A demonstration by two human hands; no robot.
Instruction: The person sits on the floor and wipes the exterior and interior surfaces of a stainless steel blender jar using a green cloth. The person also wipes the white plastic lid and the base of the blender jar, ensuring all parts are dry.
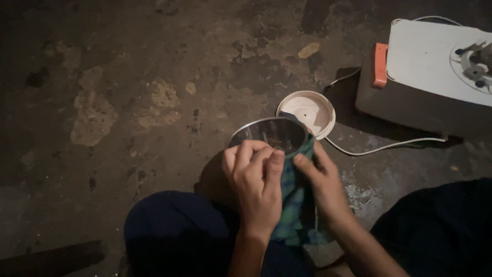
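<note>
My left hand grips the near rim of a round steel jar, holding it tilted so its open mouth faces away. My right hand pinches a green and blue checked cloth against the jar's right rim. The cloth drapes down between my wrists toward my lap. The jar's lower body is hidden behind my hands.
A round white lid lies on the stained concrete floor just behind the jar. A white appliance base with an orange part stands at the upper right, its white cord trailing across the floor. My knees in dark trousers fill the bottom.
</note>
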